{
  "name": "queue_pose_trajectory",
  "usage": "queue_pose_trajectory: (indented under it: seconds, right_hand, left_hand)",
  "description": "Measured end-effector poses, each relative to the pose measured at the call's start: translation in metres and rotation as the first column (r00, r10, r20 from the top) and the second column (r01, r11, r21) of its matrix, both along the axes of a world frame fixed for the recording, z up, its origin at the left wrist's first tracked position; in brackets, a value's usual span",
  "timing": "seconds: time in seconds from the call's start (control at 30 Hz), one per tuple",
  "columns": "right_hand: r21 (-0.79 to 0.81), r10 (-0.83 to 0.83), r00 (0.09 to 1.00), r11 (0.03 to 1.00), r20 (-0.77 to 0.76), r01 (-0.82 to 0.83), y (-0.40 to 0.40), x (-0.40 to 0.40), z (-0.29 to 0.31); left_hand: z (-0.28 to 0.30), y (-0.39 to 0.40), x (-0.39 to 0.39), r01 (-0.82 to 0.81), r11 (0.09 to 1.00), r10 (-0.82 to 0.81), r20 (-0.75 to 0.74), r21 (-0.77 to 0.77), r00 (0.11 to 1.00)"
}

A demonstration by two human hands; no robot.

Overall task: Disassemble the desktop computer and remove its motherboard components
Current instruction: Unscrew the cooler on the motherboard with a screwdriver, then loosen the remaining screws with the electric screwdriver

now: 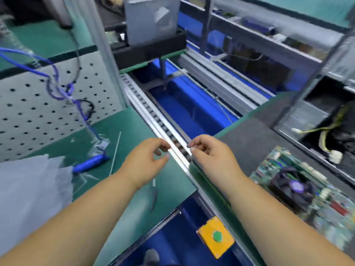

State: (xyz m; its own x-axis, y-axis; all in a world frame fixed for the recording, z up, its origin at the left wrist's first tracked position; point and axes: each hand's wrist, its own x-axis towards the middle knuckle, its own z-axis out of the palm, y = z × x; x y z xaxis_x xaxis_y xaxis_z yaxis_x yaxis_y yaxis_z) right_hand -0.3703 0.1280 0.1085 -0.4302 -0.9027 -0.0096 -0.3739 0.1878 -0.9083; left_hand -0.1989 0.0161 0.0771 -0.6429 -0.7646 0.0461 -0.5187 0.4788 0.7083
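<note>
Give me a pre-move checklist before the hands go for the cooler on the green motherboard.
1. Left hand free: ok, fingers loosely curled, nothing visibly held.
2. Right hand free: cannot tell, fingertips look pinched, any small part is blurred.
3. Green motherboard within view on the dark grey mat: ok, lying flat at right.
4. Black cooler fan on the board: ok, not yet removed.
5. Open computer case with yellow cables: ok, apart from board.
6. Fan fasteners loosened: cannot tell.
</note>
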Motion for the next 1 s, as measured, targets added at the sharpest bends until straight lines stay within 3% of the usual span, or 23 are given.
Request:
queue_pose_trajectory:
  seconds: [0.13,0.3,0.4,0.57,0.77,0.9,1.0]
  right_hand:
    - [0.033,0.072,0.996,0.997,0.047,-0.074,-0.034,0.031,-0.012]
    - [0.107,0.109,0.991,0.987,0.077,-0.117,-0.058,0.059,-0.027]
    - [0.142,0.082,0.994,0.986,0.074,-0.092,-0.066,0.071,-0.029]
    - [0.177,0.06,0.994,0.981,0.094,-0.076,-0.07,0.086,-0.025]
    - [0.166,0.024,0.998,0.986,0.051,-0.032,-0.061,0.085,-0.02]
    - [0.182,0.007,0.999,0.983,0.032,-0.013,-0.047,0.074,-0.017]
    - [0.167,-0.022,0.999,0.986,0.035,0.016,-0.037,0.062,-0.015]
  left_hand:
    - [-0.027,-0.035,0.049,-0.259,0.966,0.256,0.092,0.013,0.962]
    - [-0.061,-0.067,0.111,-0.6,0.8,0.579,0.256,0.007,0.774]
    - [-0.077,-0.086,0.133,-0.583,0.809,0.563,0.39,-0.078,0.729]
    - [-0.103,-0.107,0.144,-0.389,0.886,0.451,0.666,-0.252,0.594]
    - [-0.115,-0.122,0.149,-0.316,0.897,0.435,0.75,-0.31,0.498]
    - [-0.101,-0.122,0.141,-0.257,0.893,0.449,0.681,-0.37,0.578]
    - [-0.08,-0.115,0.12,-0.255,0.912,0.387,0.47,-0.321,0.794]
